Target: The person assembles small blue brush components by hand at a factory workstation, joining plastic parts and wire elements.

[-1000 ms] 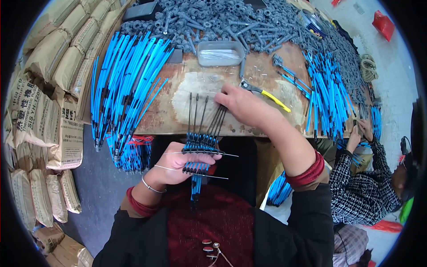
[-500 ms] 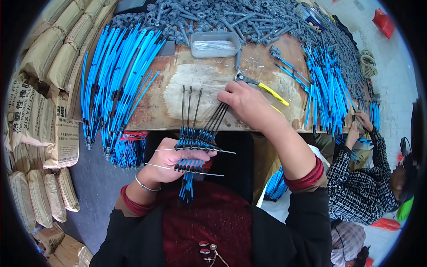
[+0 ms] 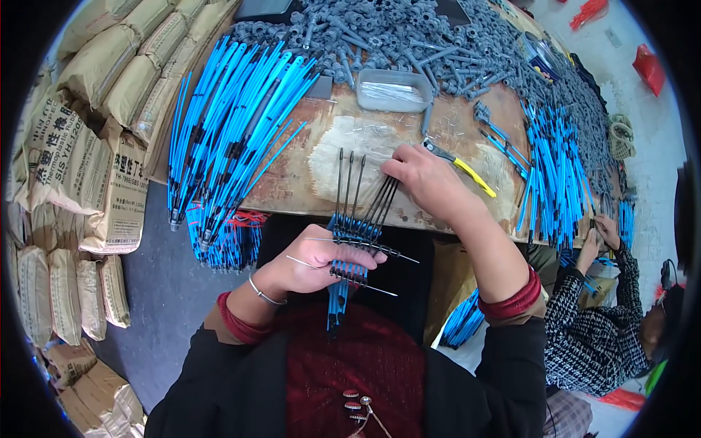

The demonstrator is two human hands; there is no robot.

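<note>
My left hand (image 3: 315, 261) is wrapped round a row of thin blue rods with black tips (image 3: 356, 228), held over my lap at the table's front edge. Two thin metal wires run crosswise through black fittings on the rods, an upper wire (image 3: 406, 257) and a lower wire (image 3: 384, 293). My right hand (image 3: 422, 179) pinches the black upper ends of several rods, fanned to the right. Three other black ends stand apart on the left, outside its grip. Beyond my right hand lie yellow-handled pliers (image 3: 473, 177).
A large pile of grey plastic parts (image 3: 380, 36) covers the table's back. In front stands a clear tub (image 3: 393, 107) of thin metal pins. Blue rod bundles lie left (image 3: 237, 124) and right (image 3: 558, 175). Stacked paper sacks (image 3: 102, 73) flank the left; a co-worker (image 3: 599, 328) sits at right.
The whole view has shifted, so the scene sits further right and slightly lower. Both hands keep their hold on the rods; the right hand has moved little against the table.
</note>
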